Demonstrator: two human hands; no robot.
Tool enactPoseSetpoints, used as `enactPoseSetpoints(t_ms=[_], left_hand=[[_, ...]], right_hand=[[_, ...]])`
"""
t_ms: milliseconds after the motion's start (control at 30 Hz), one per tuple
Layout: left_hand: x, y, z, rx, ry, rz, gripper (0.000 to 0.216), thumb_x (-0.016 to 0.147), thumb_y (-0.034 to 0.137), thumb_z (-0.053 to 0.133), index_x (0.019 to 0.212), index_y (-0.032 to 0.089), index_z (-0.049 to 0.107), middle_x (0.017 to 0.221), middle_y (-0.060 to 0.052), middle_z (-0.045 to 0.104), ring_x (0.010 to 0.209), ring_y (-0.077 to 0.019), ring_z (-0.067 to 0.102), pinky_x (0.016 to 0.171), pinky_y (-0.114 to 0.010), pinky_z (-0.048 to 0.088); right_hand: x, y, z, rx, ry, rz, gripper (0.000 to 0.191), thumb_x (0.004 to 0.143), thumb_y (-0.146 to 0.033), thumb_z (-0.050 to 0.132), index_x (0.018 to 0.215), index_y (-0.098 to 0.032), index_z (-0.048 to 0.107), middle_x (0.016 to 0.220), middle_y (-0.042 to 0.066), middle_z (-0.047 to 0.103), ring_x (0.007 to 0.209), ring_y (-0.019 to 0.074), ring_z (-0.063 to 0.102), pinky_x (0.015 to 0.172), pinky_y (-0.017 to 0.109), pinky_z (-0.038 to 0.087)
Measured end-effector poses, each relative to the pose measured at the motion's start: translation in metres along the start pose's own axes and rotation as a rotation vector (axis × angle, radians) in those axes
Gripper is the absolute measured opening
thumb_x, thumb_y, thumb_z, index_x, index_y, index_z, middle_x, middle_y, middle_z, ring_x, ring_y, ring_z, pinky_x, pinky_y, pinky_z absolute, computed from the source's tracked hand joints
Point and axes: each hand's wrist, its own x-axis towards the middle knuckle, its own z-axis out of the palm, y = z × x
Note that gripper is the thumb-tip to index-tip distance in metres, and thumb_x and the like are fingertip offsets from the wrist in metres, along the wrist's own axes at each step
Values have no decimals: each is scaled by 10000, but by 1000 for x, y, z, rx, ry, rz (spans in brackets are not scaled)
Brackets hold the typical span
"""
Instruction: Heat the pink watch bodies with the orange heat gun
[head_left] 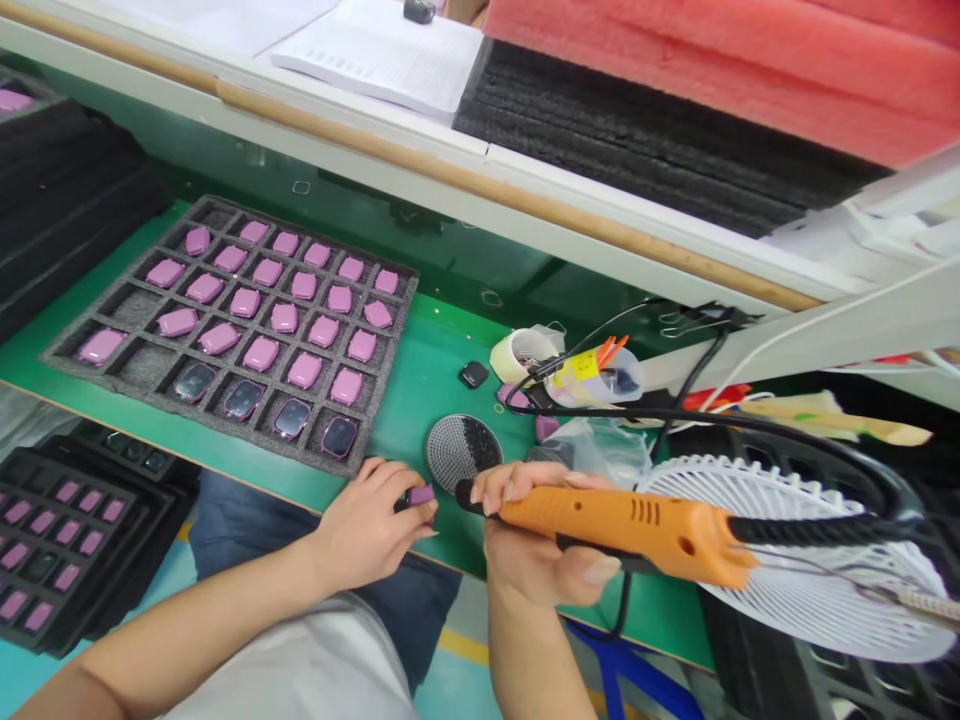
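Near the green table's front edge, my left hand (371, 525) is closed around a small purple watch case (421, 494), its dark side partly hidden by the fingers. My right hand (525, 560) grips an orange electric screwdriver (622, 520) lengthwise, with a black cable at its rear. The black nose of the screwdriver points left, a little apart from the watch case; its bit cannot be made out. Just beyond both hands lies a round perforated plate (444, 455) with dark bits on its right half. To the left, a grey foam tray (135, 307) holds several purple watch cases, some showing dark glass faces.
A white fan (832, 600) stands at right, under the screwdriver's cable. Behind the plate are a tape roll (517, 355), a plastic cup (622, 375) and a clear bag (604, 450). Black trays (67, 560) are stacked lower left. A white shelf edge (420, 150) crosses above.
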Motion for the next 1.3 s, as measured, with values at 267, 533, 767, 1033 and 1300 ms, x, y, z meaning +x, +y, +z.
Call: enactPoseSetpoints(t_ms=[267,533,767,1033,1300], left_hand=[[2,1,-1,7,-19,-18,189,1057,316,776,1213,209,787,1252,-121,723,1182,-304,657,1018,-496,543],[2,2,-1,3,-9,-21,188,1061,317,770,1212,206,788,1246,-125,721,1172,-303,657,1013,-491,545],[1,3,0,-4,-11,-32,183,1077,326,751,1217,212,786,1243,-119,720,1191,-302,651,1023,-495,542],[1,3,0,-14,-11,-48,169,1078,338,750,1190,221,799,1220,-114,721,1158,-294,661,1005,-489,542],[1,4,0,-22,-28,-67,162,1071,325,756,1197,234,804,1219,-109,717,1160,-286,663,1017,-491,537]], right_hand=[[-5,5,12,15,-49,63,468,900,-742,788,1195,-392,692,806,-58,664,549,162,621,509,332,548],[-6,10,12,-24,-46,75,509,883,-770,788,1184,-380,661,804,-63,645,540,153,592,506,331,548],[-7,12,13,-25,-45,63,496,899,-768,773,1197,-382,683,807,-62,645,542,152,589,507,329,546],[-9,14,14,-14,-66,102,504,873,-767,804,1187,-389,695,805,-64,648,553,151,591,528,328,542],[-13,21,12,-16,-99,113,542,848,-788,818,1180,-386,672,792,-68,646,537,158,595,521,336,545]])
